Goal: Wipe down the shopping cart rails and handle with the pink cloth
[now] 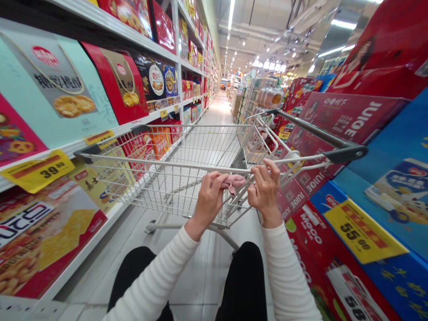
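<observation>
A wire shopping cart [187, 165] stands crosswise in front of me, its dark handle bar [310, 127] off to the right. My left hand [210, 191] is closed on a bunched pink cloth [233, 181], held against the side of the cart just below the top rail. A little to the right, my right hand [265, 189] has its fingers curled over that same rail, gripping it. The cloth lies between the two hands, and part of it is hidden in my left hand.
Shelves with boxed biscuits [75, 84] and yellow price tags [38, 170] line the left side. Stacked red drink cartons [347, 118] and blue boxes [394, 178] rise close on the right. Past the cart, a tiled aisle [219, 107] runs into the distance.
</observation>
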Tool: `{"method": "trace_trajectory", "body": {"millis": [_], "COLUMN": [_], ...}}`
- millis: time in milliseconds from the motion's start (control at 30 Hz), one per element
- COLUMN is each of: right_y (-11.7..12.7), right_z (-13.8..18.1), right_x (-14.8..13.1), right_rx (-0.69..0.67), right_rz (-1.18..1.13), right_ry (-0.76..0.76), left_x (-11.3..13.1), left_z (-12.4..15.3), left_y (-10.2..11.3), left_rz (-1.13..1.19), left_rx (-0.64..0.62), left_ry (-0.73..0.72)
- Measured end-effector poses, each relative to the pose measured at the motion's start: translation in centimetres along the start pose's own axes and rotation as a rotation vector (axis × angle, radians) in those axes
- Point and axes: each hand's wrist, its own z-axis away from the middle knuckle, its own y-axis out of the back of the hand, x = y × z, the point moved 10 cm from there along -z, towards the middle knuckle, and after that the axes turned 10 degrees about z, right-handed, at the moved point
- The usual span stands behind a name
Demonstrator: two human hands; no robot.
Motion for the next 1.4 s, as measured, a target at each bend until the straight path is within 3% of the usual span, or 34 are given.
{"method": "trace_trajectory", "body": {"millis": [67, 133, 267, 400, 600, 800, 1033, 1167, 1300, 1400], "right_y": [0.3, 0.6, 0.9, 0.9, 0.8, 1.2, 1.3, 1.3, 1.4, 1.4], "right_z": [0.1, 0.2, 0.3, 0.5, 0.8, 0.8, 0.8, 0.9, 1.2, 1.3], "right_x": [-0.1, -0.1, -0.1, -0.1, 0.2, 0.4, 0.4, 0.5, 0.4, 0.6], "right_rx": [0.014, 0.02, 0.02, 0.002, -0.009, 0.021, 0.019, 0.027, 0.052, 0.048], "right_rz": [-0.005, -0.01, -0.001, 0.006, -0.017, -0.016, -0.009, -0.02, -0.028, -0.019], "right_ry": [0.001, -0.006, -0.011, 0.004, -0.029, -0.046, -0.049, -0.057, -0.044, -0.047], "left_x": [1.0, 2.0, 2.1, 0.8, -0.5, 0.1, 1.0, 1.5, 0.9, 1.9], "left_z": [1.1, 2.6, 4.9, 5.0, 4.8, 5.1, 5.8, 6.3, 3.7, 1.5], "left_y": [-0.1, -1.3, -3.9, -4.9, -4.8, -5.2, -4.4, -4.0, -1.8, -2.0], "left_rz": [-0.084, -0.167, -0.258, -0.28, -0.285, -0.26, -0.236, -0.131, -0.182, -0.227], "left_rx": [0.158, 0.233, 0.283, 0.287, 0.269, 0.228, 0.273, 0.152, 0.219, 0.193], "left_ry": [-0.072, -0.155, -0.221, -0.222, -0.167, -0.202, -0.199, -0.236, -0.126, -0.197]}}
